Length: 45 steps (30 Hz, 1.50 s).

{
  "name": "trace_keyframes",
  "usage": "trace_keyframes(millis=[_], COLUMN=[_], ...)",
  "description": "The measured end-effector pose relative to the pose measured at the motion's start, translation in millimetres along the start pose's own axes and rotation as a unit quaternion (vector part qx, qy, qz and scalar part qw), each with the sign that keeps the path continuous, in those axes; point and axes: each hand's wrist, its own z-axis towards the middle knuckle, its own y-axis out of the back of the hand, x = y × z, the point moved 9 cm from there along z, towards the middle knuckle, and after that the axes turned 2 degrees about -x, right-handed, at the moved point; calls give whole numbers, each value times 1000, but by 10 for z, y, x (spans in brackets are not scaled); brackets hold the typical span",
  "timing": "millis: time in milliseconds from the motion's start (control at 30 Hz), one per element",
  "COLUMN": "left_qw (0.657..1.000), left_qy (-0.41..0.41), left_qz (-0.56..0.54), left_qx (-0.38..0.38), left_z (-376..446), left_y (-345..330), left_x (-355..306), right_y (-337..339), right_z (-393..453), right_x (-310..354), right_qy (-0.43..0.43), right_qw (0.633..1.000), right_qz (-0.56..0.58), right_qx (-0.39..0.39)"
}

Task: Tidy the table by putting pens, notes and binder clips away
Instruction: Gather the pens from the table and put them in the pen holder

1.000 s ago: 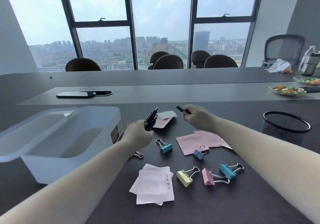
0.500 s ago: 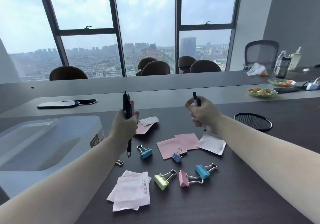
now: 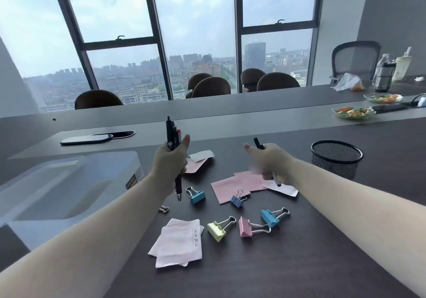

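Note:
My left hand (image 3: pixel 170 162) grips a bunch of pens (image 3: pixel 173 134) held upright above the dark table (image 3: pixel 253 272). My right hand (image 3: pixel 267 159) is closed on a single black pen (image 3: pixel 258 143), tilted, its tip low by a white note (image 3: pixel 283 188). Pink notes (image 3: pixel 232 185) lie between the hands, and a pale stack of notes (image 3: pixel 178 242) lies nearer me. Several binder clips are scattered about: a teal one (image 3: pixel 197 196), a blue one (image 3: pixel 237 199), a yellow one (image 3: pixel 216 228), a pink one (image 3: pixel 245 227). A black mesh pen cup (image 3: pixel 336 158) stands to the right of my right hand.
A translucent plastic storage box (image 3: pixel 69 189) with its lid open sits at the left. Phones (image 3: pixel 87 139) lie on the raised grey shelf behind. Plates of food (image 3: pixel 353 113) and bottles (image 3: pixel 385 72) stand at the far right. Chairs line the window.
Both hands have lifted off the table with their pens, which now stand upright. The camera has tilted up and swung left, so the mesh cup has come fully into sight.

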Motion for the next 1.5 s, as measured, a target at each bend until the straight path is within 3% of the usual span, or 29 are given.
trace_keyframes(millis=[100, 267, 433, 633, 833, 1067, 1200, 1300, 1367, 1500], left_qw=[1000, 998, 999, 999, 997, 990, 953, 883, 845, 851], left_qy=[-8, -21, -10, 38, 51, 64, 70, 39, 18, 0], left_qz=[6, 22, 17, -6, 38, 127, 294, 459, 526, 517], left_qx=[-16, -49, -47, -24, -32, -27, 28, 92, 93, 92], left_z=[4, 15, -13, -104, -106, 175, 241, 185, 157, 170], left_y=[230, 567, 701, 643, 667, 489, 347, 268, 270, 293], left_x=[-76, -81, 63, 285, 387, 364, 488, 602, 622, 604], right_y=[-61, -103, -235, -166, -64, 6, -139, -193, -212, -219], right_z=[-9, -16, -74, -100, -65, 56, 94, 128, 141, 165], right_x=[-54, -93, -38, -20, -125, -155, -309, -342, -339, -278], right_qy=[11, 23, 73, 85, 121, 110, 63, 62, 66, 84], right_qw=[999, 986, 947, 953, 898, 869, 858, 846, 840, 842], right_qz=[-26, -161, -311, -288, -423, -482, -504, -521, -531, -532], right_qx=[43, 41, 35, 31, 10, -8, 77, 94, 88, 39])
